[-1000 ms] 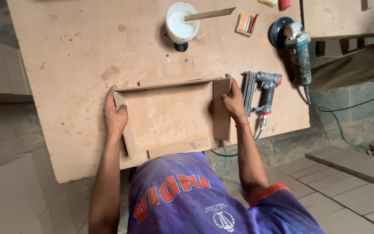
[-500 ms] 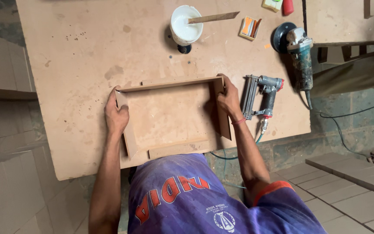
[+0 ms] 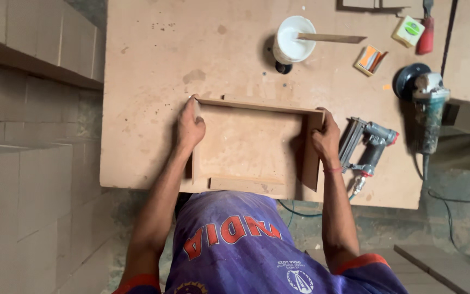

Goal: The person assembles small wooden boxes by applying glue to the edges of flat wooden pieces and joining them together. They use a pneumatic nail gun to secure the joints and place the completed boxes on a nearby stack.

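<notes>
Wooden tray frame (image 3: 248,144) sits gripped between left hand (image 3: 190,126) and right hand (image 3: 326,139).

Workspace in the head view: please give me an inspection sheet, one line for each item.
Surface: brown fibreboard worktable, stained.
Job's things: shallow rectangular fibreboard box frame, at the table's near edge.
Clutter: white cup with wooden stick; grey nail gun; angle grinder; small orange box.
Hands: left hand grips the frame's left wall; right hand grips its right wall.
Cables: dark cable on the floor.
Surroundings: stacked boards at left.
</notes>
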